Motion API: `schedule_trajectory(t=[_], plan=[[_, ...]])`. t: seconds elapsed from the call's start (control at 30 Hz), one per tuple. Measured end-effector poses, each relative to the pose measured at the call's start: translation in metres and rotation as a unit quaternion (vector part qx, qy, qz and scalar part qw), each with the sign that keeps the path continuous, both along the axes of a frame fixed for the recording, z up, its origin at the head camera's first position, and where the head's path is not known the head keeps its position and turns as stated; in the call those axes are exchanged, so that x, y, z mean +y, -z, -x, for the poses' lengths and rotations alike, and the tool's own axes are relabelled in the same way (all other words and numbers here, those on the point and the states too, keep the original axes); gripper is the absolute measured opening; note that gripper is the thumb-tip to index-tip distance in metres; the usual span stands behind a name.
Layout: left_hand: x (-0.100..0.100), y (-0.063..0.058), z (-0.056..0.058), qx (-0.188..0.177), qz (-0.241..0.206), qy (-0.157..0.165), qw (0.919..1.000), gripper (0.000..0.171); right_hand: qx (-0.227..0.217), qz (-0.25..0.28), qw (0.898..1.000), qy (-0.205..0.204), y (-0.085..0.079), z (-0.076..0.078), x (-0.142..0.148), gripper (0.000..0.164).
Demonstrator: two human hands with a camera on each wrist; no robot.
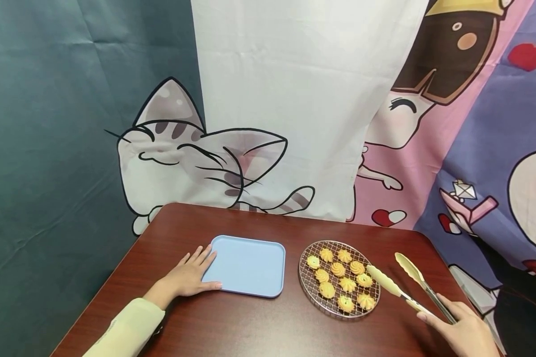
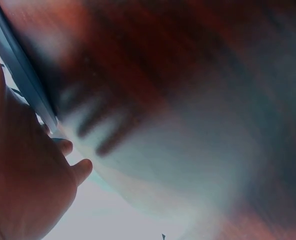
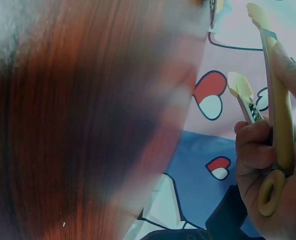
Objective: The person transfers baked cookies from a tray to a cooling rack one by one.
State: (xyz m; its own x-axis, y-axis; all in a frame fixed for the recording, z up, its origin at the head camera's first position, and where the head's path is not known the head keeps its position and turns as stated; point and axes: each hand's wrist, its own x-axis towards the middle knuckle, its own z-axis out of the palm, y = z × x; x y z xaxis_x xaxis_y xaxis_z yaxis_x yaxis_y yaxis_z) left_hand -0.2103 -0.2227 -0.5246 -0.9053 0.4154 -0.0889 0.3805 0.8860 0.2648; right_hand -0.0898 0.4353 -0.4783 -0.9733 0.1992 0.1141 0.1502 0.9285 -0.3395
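My left hand lies at the left side of a light blue rectangular tray, fingers spread and straight, thumb along its near edge. In the left wrist view that hand is beside the tray's dark-looking rim. With my right hand I grip a pair of tongs with cream tips and metal arms. The tongs' tips stand apart, one overlapping the right rim of a round wire rack. Several piped golden cookies sit on the rack. The right wrist view shows fingers curled round the tongs.
A reddish-brown wooden table bears the tray and, to its right, the rack. Behind it hangs a cloth backdrop printed with a cartoon cat and other figures. The table's right edge runs just beyond the tongs.
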Motion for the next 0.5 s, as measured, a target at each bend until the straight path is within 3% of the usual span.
schedule_trajectory(t=[0.17, 0.4, 0.5], plan=[[-0.001, 0.002, 0.001, 0.002, -0.001, 0.001, 1.0000, 0.105, 0.002, -0.004, 1.000, 0.013, 0.002, 0.005, 0.005, 0.092], [-0.001, 0.001, 0.001, -0.002, -0.001, -0.001, 1.0000, 0.105, -0.060, 0.008, 0.998, 0.024, -0.001, 0.016, 0.013, 0.099], [0.000, 0.002, 0.002, -0.002, 0.000, -0.001, 1.0000, 0.105, -0.064, 0.017, 0.997, 0.042, 0.002, 0.020, 0.015, 0.101]])
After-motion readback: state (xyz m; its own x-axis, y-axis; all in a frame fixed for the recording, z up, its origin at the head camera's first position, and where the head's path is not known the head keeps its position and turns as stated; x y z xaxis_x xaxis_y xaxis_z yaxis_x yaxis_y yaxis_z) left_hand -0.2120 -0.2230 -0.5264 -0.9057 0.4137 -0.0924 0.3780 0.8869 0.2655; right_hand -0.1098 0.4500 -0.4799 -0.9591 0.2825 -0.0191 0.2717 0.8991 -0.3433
